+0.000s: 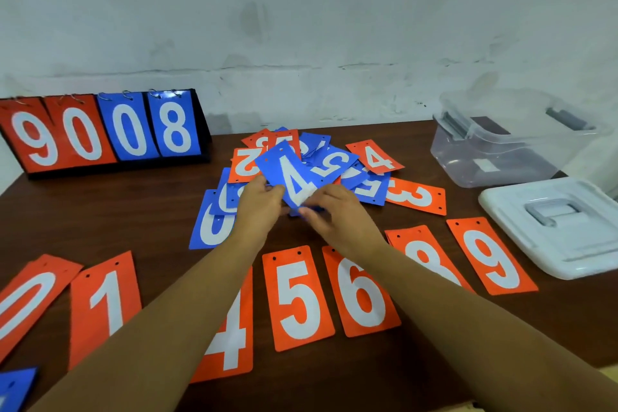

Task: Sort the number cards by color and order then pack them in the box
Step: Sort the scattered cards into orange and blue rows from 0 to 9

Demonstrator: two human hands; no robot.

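While hands point(291, 207) pinch blue 4 point(291, 177).

Blue 4 card point(291, 179) between both hands

cards point(302, 301): thin smooth plastic-looking sheet, matt | table point(418, 361): dark wood-grain, slight sheen | box point(495, 157): clear plastic | lid point(568, 244): white glossy plastic | wall point(301, 27): rough, scuffed

On the black standing flip scoreboard point(103, 134), 9 0 0 8 is read. White digits 0, 1, 4, 5, 6, 8, 9 are shown on the near row of orange cards point(302, 298). A 4 is printed on the lifted blue card point(291, 177).
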